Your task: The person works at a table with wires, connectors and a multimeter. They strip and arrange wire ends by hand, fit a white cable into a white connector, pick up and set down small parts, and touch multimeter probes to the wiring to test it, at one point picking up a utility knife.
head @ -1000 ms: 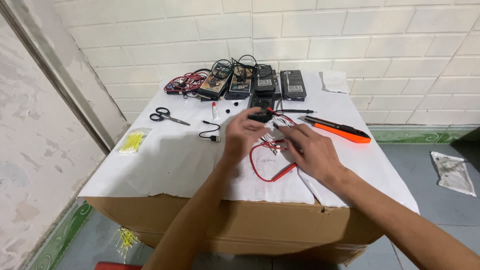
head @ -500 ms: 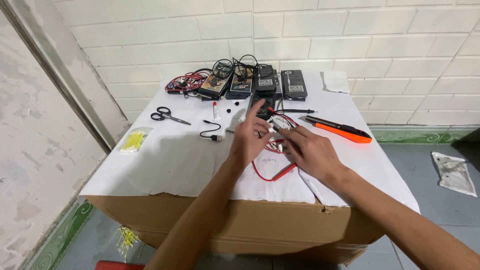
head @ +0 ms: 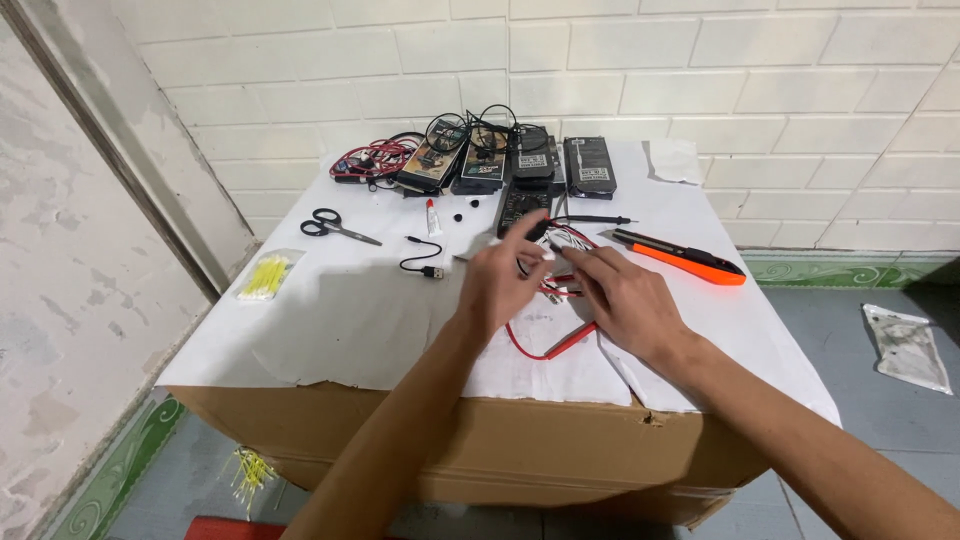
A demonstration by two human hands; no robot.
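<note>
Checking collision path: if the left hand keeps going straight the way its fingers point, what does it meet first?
Probably the black multimeter just beyond the left hand, whose fingers point up and away toward the wall. The red wires lie slightly right of that line. Depth is uncertain.

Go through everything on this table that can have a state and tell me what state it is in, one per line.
Left hand: pinching thin wires.
Right hand: on the same wires.
Red lead: looped loose on the paper.
Scissors: shut, lying flat.
Orange knife: lying flat; blade cannot be told.
Short black cable: unplugged, curled.
Glue tube: lying flat; cap cannot be told.
Multimeter: flat, leads tangled.
</note>
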